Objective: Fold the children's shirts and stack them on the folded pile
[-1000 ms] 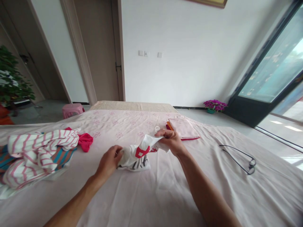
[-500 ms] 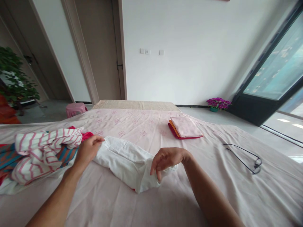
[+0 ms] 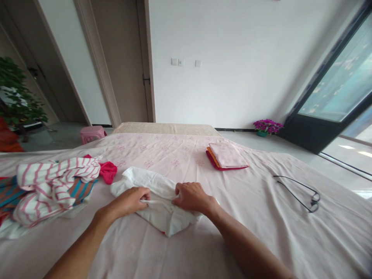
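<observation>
A white cloth garment (image 3: 171, 221) with a small red spot at its near edge lies on the pink sheet, partly folded; its exact kind does not show. My left hand (image 3: 135, 201) is on its left part, fingers curled and pinching the fabric. On the upper right part, my right hand (image 3: 192, 195) has its fingers bent into the cloth and grips it. Both hands are close together over the garment's middle.
At the left lies a heap of striped clothes (image 3: 55, 186) with a red piece (image 3: 108, 172). Folded cloths (image 3: 228, 155) are stacked at the back right. Eyeglasses (image 3: 312, 201) rest on the sheet (image 3: 244, 228) at the right. Beyond stand a pink stool (image 3: 93, 133) and purple flowers (image 3: 267, 126).
My left hand has moved right and nearer, from the garment's far left edge onto its body. My right hand has shifted slightly left and taken hold of the cloth.
</observation>
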